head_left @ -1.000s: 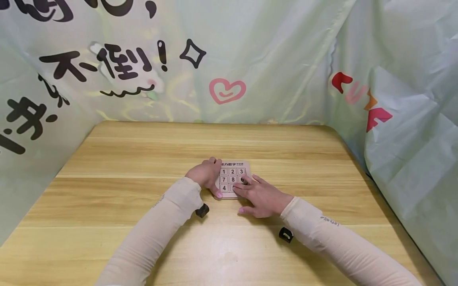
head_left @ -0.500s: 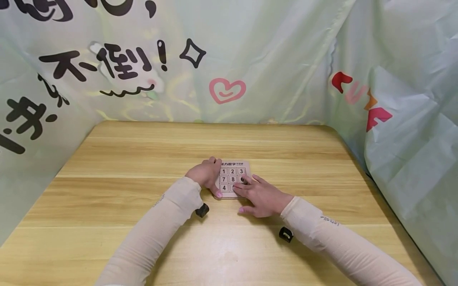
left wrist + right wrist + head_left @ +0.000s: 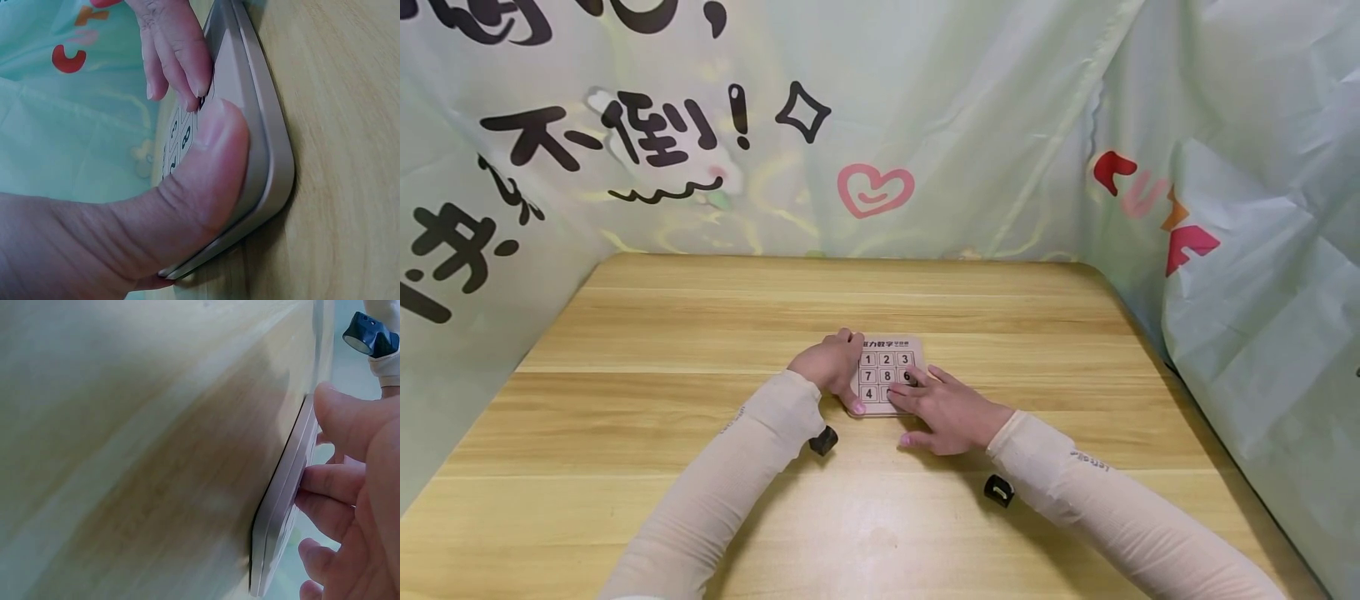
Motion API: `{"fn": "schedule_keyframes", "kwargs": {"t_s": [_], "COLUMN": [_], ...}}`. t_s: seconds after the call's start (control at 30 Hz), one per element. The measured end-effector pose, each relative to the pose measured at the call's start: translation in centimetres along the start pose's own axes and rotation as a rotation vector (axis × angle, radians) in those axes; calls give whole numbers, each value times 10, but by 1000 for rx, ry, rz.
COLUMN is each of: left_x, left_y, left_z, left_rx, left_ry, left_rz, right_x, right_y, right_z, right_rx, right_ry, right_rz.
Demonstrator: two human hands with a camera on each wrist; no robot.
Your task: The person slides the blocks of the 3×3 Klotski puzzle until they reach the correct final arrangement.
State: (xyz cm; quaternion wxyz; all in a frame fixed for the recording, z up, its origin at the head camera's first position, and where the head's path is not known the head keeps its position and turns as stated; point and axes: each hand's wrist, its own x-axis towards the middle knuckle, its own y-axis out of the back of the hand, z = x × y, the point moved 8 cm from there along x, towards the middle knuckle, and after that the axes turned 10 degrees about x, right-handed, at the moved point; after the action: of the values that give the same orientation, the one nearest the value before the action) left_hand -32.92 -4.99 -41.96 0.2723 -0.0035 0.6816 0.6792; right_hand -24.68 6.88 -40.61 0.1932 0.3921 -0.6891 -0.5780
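A pale pink number slide puzzle [image 3: 887,359] lies flat on the table, its square tiles marked with black digits. The top row reads 1, 2, 3, the middle row 7, 8, 6, and a 4 shows at lower left. My left hand [image 3: 832,367] grips the puzzle's left side; in the left wrist view its thumb [image 3: 215,156] lies over the near corner. With the fingertips of my right hand [image 3: 953,414] I touch tiles at the lower right, the fingers fairly straight and the thumb apart from the board. Those fingers hide part of the bottom row.
The wooden table [image 3: 700,317] stretches around the puzzle on all sides. Behind and beside it hang pale green printed sheets [image 3: 985,150]. Each wrist carries a small black camera mount [image 3: 999,491], and light sleeves cover both forearms.
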Motion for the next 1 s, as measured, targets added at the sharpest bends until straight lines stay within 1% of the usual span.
{"fn": "schedule_keyframes", "kwargs": {"t_s": [0.17, 0.37, 0.57, 0.8, 1.0], "left_x": [-1, -2, -3, -4, -3], "left_y": [0, 0, 0, 0, 0], "left_z": [-1, -1, -2, -1, -1], "left_rx": [-14, -26, -45, -57, -50], "left_ry": [-8, -10, -5, -5, -2], "left_rz": [7, 9, 1, 1, -5], "right_x": [-3, -11, -16, -17, -16], "right_y": [1, 6, 6, 7, 7], "right_z": [4, 11, 18, 18, 18], "right_rx": [5, 6, 35, 51, 50], "right_ry": [-12, -17, -38, -40, -36], "right_rz": [4, 30, 30, 35, 42]}}
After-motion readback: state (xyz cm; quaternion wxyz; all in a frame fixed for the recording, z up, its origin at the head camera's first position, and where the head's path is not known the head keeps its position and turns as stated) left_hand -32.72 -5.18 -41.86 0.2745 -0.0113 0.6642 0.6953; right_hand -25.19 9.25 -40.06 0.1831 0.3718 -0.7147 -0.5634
